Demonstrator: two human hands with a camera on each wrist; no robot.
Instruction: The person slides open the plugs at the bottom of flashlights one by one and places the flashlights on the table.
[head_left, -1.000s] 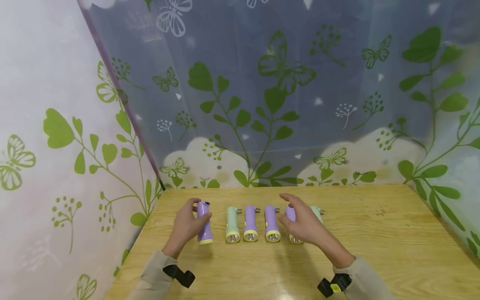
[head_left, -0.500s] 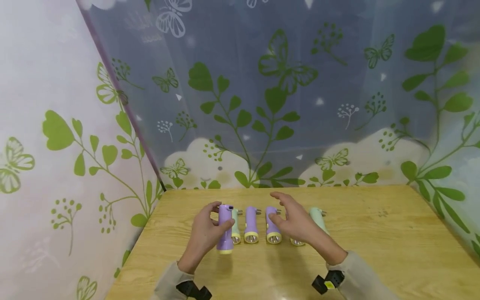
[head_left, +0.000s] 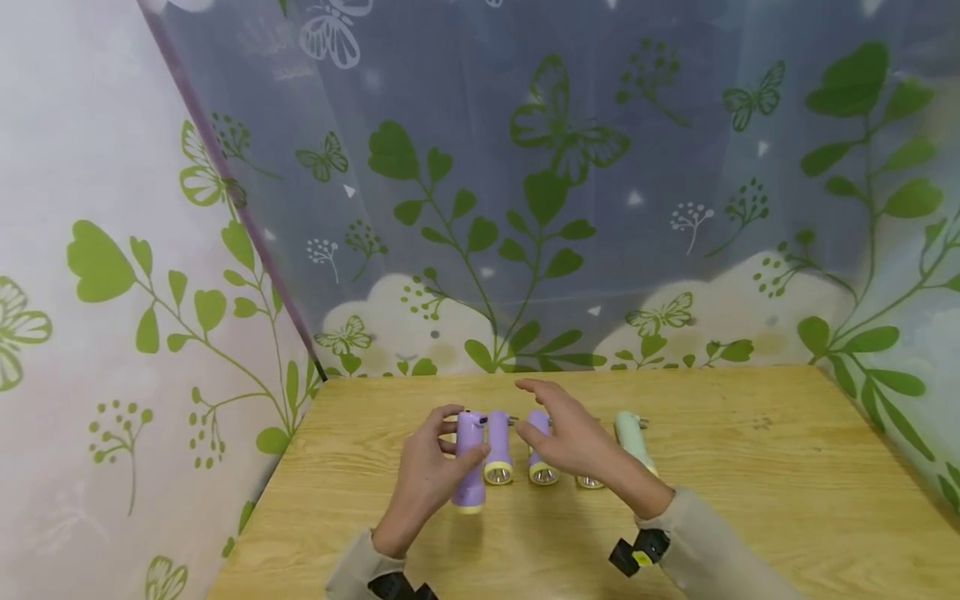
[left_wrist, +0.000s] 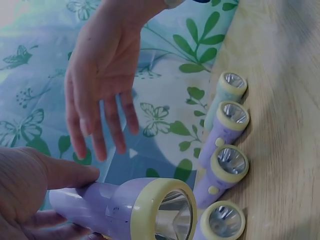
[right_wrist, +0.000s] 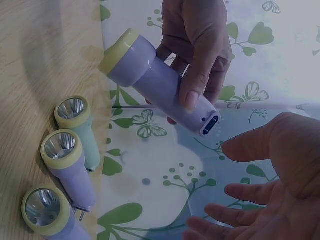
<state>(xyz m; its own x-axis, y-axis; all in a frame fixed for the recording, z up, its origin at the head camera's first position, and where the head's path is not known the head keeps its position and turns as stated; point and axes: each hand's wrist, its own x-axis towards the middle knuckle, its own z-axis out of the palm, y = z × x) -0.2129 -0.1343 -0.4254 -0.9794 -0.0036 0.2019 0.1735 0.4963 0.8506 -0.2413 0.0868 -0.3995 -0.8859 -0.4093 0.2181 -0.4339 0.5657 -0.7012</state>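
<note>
My left hand holds a purple flashlight with a yellow rim above the table, fingers and thumb round its body. In the right wrist view, the held flashlight is tilted, and its tail end shows a dark slot. My right hand hovers over the row with fingers extended and nothing in its grasp; its palm faces the held flashlight. Below the hands, purple flashlights and a mint green flashlight lie in a row. Another green flashlight is mostly hidden behind the left hand in the head view.
The flashlights rest on a light wooden table, lenses toward me, with metal prongs sticking out at their far ends. A patterned cloth backdrop stands behind the table, and another cloth side rises at the left.
My left hand has carried the purple flashlight rightward, from left of the row to over its left end. My right hand has shifted left, fingers still extended.
</note>
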